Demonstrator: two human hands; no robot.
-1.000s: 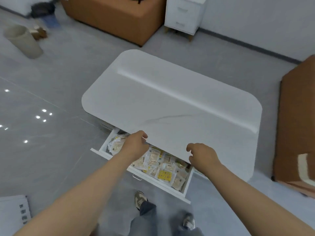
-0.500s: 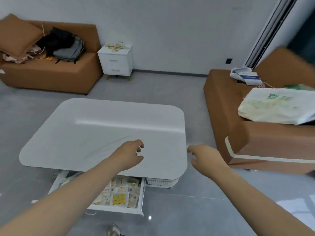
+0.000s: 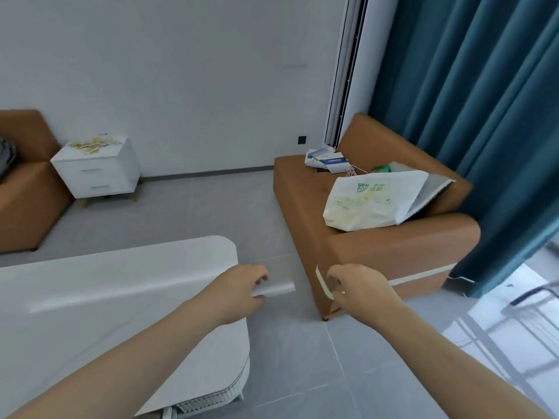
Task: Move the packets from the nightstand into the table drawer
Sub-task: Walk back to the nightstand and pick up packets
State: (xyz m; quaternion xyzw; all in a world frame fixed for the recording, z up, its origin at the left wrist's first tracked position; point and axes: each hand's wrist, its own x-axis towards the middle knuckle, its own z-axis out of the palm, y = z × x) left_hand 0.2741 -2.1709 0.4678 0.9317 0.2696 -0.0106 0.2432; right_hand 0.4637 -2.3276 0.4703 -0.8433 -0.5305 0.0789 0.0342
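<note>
A: What is seen largest in the room?

B: A teal curtain is hung down the right side, beside a plain white wall. Below it, a tan sofa is placed on the grey tiled floor, and a second tan sofa is cut off at the left edge.

A: And the table?

B: A white table with rounded corners is seen at lower left. Its drawer is not shown from this angle.

A: What is laid on the right sofa?

B: A white bag with green print is spread across the seat, with some booklets behind it.

A: Where are the packets?

B: A scatter of small yellowish packets is left on top of the white two-drawer nightstand, which is set against the far wall just beside the left sofa, well apart from the table.

A: And the hands?

B: Both bare forearms are stretched forward. The left hand is held over the table's right corner, fingers loosely curled, nothing gripped. The right hand is held over the floor in front of the sofa, also loosely curled and empty.
</note>
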